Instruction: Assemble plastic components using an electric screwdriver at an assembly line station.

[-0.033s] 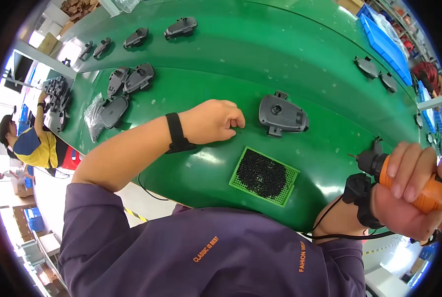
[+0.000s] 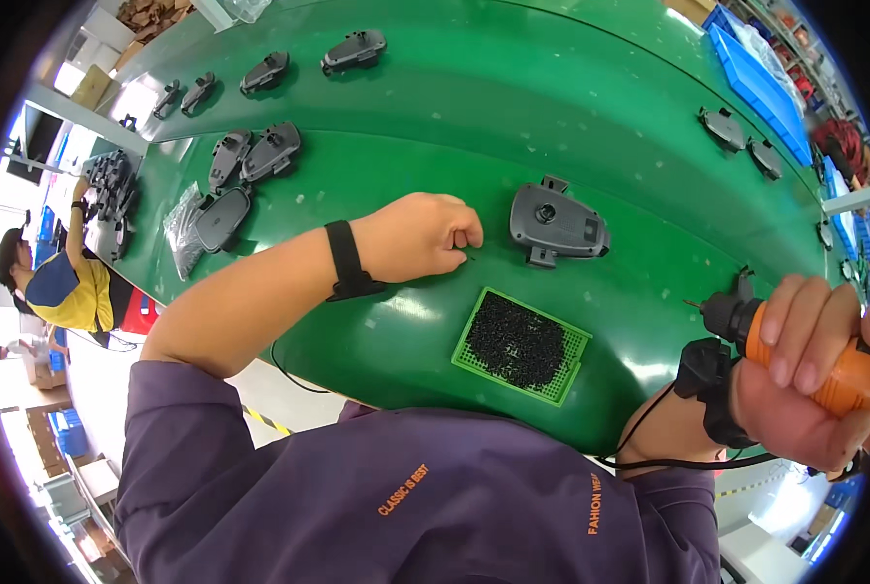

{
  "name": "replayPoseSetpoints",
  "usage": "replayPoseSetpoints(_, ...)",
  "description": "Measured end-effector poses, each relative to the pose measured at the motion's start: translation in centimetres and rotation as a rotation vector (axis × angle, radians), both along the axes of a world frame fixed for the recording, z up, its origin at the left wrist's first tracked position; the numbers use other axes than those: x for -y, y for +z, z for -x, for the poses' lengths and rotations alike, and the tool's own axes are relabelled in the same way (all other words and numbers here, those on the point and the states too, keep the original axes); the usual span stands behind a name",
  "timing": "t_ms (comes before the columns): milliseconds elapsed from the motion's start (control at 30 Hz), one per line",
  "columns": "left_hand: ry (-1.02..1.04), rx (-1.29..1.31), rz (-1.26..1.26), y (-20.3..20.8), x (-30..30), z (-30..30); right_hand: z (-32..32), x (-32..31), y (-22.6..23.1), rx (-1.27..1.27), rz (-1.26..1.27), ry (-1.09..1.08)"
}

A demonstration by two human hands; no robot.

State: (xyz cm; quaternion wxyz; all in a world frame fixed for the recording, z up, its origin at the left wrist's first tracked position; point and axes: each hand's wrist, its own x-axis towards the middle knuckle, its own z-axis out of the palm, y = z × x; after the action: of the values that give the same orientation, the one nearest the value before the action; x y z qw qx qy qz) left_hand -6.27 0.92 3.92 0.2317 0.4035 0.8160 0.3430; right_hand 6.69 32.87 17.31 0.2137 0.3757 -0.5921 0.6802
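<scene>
My left hand (image 2: 417,238) rests over the green table with its fingers curled; whatever they may hold is hidden. A tiny dark piece (image 2: 471,258) lies by its thumb tip. To the right of that hand sits a grey plastic housing (image 2: 558,224) with a round black knob and side tabs. Nearer to me is a shallow green basket (image 2: 579,343) filled with small black screw-like parts. At the right, my right hand (image 2: 803,365) grips an orange and black electric screwdriver (image 2: 754,326). Its bit points left over the table, apart from the housing.
Similar grey housings (image 2: 271,153) lie at the left beside a clear plastic bag (image 2: 184,234); several more line the far side. A blue tray (image 2: 758,92) stands at the far right. A black cable (image 2: 688,467) runs by my right wrist. A co-worker (image 2: 70,287) works at the far left.
</scene>
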Motion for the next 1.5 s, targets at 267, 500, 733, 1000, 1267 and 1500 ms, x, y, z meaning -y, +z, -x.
replayPoseSetpoints(267,-0.213,-0.355,0.213,-1.1,-1.4,-0.6,0.4,3.0,-1.0,0.118,-0.015,-0.017)
replayPoseSetpoints(500,-0.179,-0.318,0.061,-0.3,-2.1,-0.4,0.7,3.1,-1.4,0.158,-0.039,-0.061)
replayPoseSetpoints(733,0.223,0.525,-0.335,1.5,-1.6,-0.2,3.6,5.4,-2.5,0.162,0.133,-0.140)
replayPoseSetpoints(1000,0.352,0.847,-0.531,2.5,-2.1,-0.5,5.7,8.6,-4.4,0.161,0.232,-0.057)
replayPoseSetpoints(1267,0.020,-0.203,-0.649,0.1,-2.5,-2.6,5.5,11.5,-5.3,0.183,0.279,0.051)
replayPoseSetpoints(1500,0.012,-0.246,-0.693,0.2,-2.7,-2.8,4.8,12.9,-4.9,0.242,0.325,-0.052)
